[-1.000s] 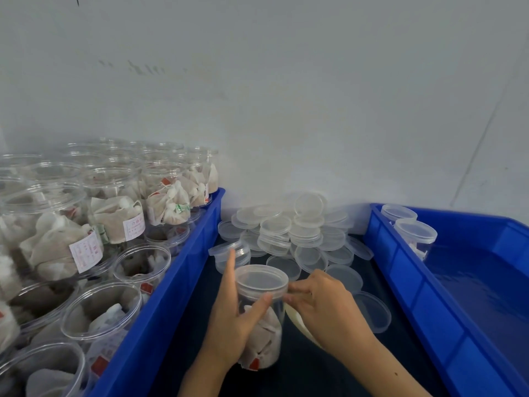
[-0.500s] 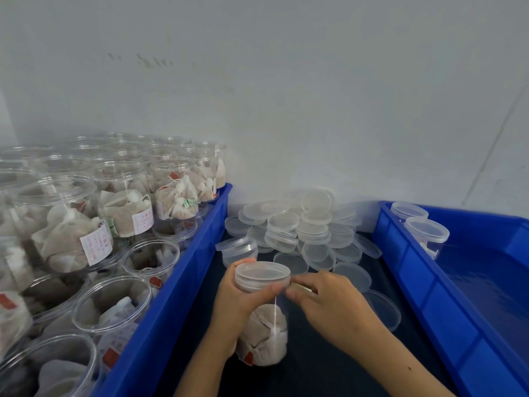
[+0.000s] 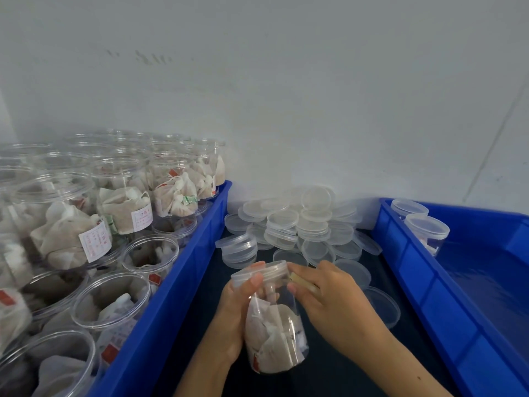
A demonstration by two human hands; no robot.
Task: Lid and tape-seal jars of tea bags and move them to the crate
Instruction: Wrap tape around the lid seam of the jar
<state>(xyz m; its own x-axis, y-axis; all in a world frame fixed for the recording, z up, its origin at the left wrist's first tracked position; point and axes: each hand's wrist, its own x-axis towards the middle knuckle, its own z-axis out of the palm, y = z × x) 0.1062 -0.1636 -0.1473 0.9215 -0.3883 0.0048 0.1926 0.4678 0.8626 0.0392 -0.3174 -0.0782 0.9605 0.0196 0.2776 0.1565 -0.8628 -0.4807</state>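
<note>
2 hands [image 3: 229,316] grip lidded jar [image 3: 274,319]

Even, soft light fills the scene, no hard shadows. Glare glints off the clear jars [image 3: 71,224] at left. Wide-angle bending curves the edges; the picture looks slightly soft overall.

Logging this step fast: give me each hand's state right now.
Left hand: curled round the lidded jar, holding it tilted.
Right hand: fingertips pinching at the jar just under the lid, with a tan strip beneath the fingers.
</note>
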